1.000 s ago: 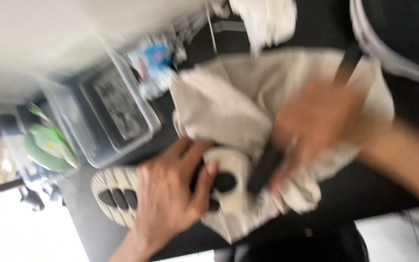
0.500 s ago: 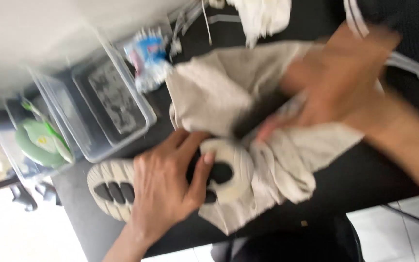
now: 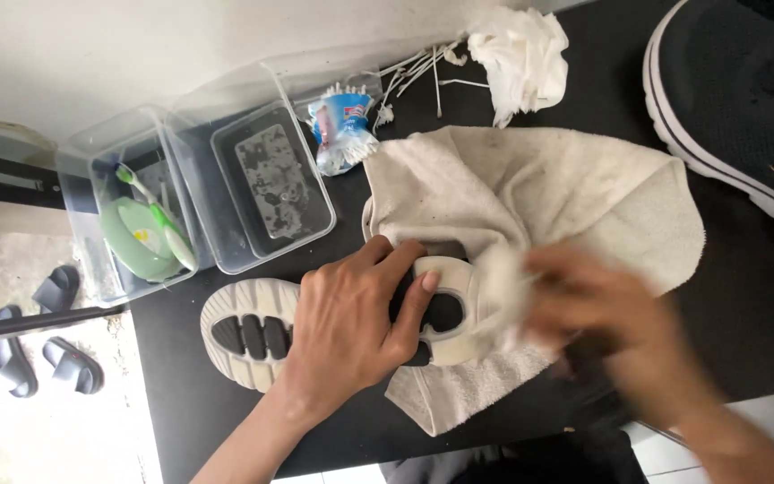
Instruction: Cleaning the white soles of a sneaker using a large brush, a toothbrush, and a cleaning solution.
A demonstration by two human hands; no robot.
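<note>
Two hands at work near the front edge of the black desk (image 3: 745, 323). Left hand (image 3: 351, 327) spread flat, palm down, over an upturned shoe (image 3: 266, 333), pale sole with dark tread pads facing up, fingers curled loosely over the heel end, pinning it rather than gripping. Right hand (image 3: 606, 327) badly blurred, bunched around a fold of the beige towel (image 3: 539, 202) pressed against the shoe's heel; closed on the cloth by the look of it, though exact finger positions impossible to tell. Rest of the towel spread under and behind the shoe, reaching toward the desk's middle. Further back on the left, two clear plastic tubs (image 3: 226, 193) side by side: left one with a green dish and toothbrush, right one with murky water. Just beside them, a small crumpled packet (image 3: 340, 125). Far centre, scattered cotton swabs (image 3: 418, 67) and a wad of white tissue (image 3: 521, 54). Far right, a second black shoe (image 3: 736, 108) with white sole edge.
</note>
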